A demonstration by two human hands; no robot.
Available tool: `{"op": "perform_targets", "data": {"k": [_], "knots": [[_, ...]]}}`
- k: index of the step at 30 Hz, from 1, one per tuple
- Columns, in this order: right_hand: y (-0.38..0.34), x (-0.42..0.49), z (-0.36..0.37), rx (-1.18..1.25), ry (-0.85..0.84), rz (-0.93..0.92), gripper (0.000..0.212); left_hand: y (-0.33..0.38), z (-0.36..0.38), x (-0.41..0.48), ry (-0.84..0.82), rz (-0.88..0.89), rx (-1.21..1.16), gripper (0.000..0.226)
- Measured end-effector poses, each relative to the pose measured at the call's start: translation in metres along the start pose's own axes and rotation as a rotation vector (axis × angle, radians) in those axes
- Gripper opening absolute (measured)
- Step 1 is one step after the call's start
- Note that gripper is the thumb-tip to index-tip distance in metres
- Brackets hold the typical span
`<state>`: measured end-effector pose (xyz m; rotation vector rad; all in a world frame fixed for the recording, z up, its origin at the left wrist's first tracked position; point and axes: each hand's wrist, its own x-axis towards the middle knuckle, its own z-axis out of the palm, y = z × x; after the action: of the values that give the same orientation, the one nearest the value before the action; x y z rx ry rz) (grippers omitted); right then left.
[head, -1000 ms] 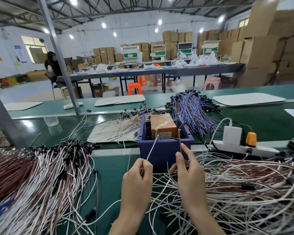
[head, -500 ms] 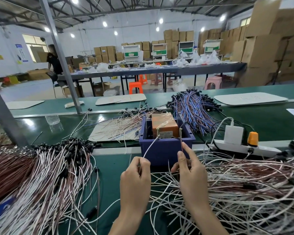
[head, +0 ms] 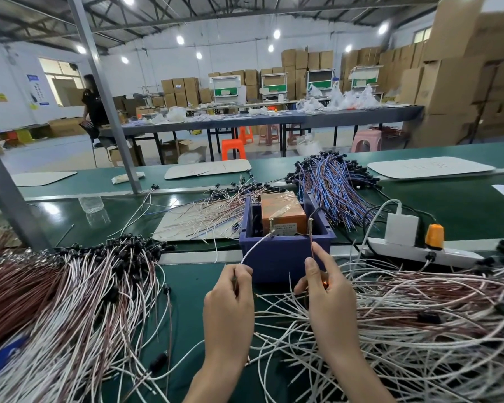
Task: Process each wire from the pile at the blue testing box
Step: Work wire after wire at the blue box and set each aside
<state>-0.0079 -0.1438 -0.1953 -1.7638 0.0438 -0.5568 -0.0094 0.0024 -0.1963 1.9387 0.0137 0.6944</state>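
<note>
Green bench point(head: 195, 286) amid stacked cartons point(head: 448, 82): left hand point(head: 229, 303) pinches white wire point(head: 255, 245), right hand point(head: 330, 298) brown wire point(head: 311, 242).

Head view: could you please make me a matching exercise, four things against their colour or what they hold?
Things:
1 testing box
2 left hand
3 right hand
4 power strip

Descriptions:
a pinches reddish wire
b blue
c white, right of the box
d pinches white wire

Pairs: 1-b; 2-d; 3-a; 4-c.
</note>
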Motion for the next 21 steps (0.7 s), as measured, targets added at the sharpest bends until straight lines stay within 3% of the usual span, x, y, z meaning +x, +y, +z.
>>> {"op": "perform_targets", "data": {"k": [7,21], "knots": [[0.0023,0.0000,0.0015,0.024,0.029,0.018,0.023,-0.0014,-0.0015,0.0035,0.029,0.014,0.008,0.032],[0.0012,0.0001,0.0022,0.011,0.027,0.032,0.026,-0.0028,-0.0005,0.0041,0.025,0.009,0.031,0.029]]}}
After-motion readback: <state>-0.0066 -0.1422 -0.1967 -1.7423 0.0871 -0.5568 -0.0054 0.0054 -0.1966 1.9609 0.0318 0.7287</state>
